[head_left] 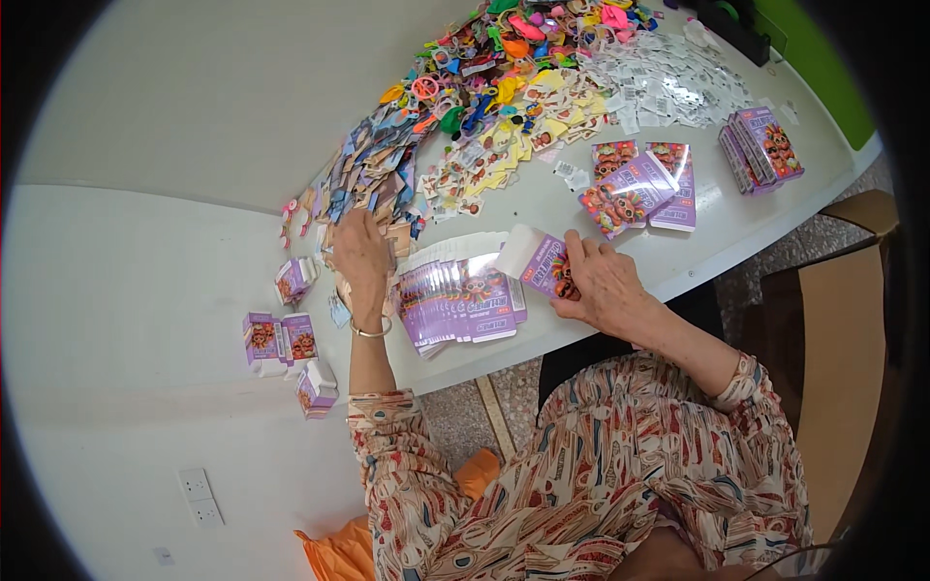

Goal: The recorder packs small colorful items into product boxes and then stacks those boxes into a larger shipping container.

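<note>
Just right of fanned row of purple cartons, my right hand clamped on single printed carton, white flap toward row. Beyond row's upper left, my left hand at near edge of blue-and-tan card heap; whether pinching card, I cannot tell. Step, I judge: picking cards to fill carton. Next move likely calls for clean pinch, carton steady beside row.
</note>
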{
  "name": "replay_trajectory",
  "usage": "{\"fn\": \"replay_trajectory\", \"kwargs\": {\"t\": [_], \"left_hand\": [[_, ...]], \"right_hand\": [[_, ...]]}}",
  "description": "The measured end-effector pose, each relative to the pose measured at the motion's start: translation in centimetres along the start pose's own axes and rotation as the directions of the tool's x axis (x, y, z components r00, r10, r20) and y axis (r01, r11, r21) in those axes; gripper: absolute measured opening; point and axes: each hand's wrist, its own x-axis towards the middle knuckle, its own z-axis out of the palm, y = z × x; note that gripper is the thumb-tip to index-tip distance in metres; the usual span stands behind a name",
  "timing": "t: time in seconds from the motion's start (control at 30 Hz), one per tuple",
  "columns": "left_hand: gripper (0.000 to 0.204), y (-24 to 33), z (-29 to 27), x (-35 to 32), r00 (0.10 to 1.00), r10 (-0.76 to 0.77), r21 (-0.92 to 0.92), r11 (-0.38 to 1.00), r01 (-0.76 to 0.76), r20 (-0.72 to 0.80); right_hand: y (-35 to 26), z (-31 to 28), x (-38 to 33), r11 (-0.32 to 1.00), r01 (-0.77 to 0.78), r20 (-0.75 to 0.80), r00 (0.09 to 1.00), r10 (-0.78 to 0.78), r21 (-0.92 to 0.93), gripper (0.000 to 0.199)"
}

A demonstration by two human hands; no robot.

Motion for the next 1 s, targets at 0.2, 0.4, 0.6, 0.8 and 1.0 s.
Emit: {"fn": "replay_trajectory", "kwargs": {"t": [0.2,0.4,0.6,0.8,1.0], "left_hand": [[0.034,-3.7,3.6,-2.3,0.892,-0.07,-0.102,0.986,0.128,0.447],[0.045,-5.7,6.4,-3.2,0.835,-0.044,-0.101,0.988,0.118,0.548],[0.032,-5.7,6.4,-3.5,0.94,-0.016,0.029,1.0,0.006,0.342],[0.019,-1.4,1.0,-0.6,0.997,0.07,0.228,0.971,-0.071,0.013],[0.017,9.7,-6.4,-0.7,0.888,-0.154,-0.707,0.553,0.441,0.433]], "right_hand": [[-0.1,0.2,-0.1,1.0,0.023,-0.007,1.0,-0.023,-0.016,0.078],[-0.1,0.2,-0.4,0.999,0.032,-0.028,0.999,-0.033,-0.025,0.078],[-0.7,0.0,0.1,0.999,0.039,-0.005,0.999,-0.039,-0.032,0.079],[-0.3,-0.1,0.2,0.999,0.031,-0.003,1.0,-0.031,-0.014,0.078],[0.1,0.2,0.3,0.995,0.057,-0.112,0.992,-0.066,-0.084,0.074]]}}
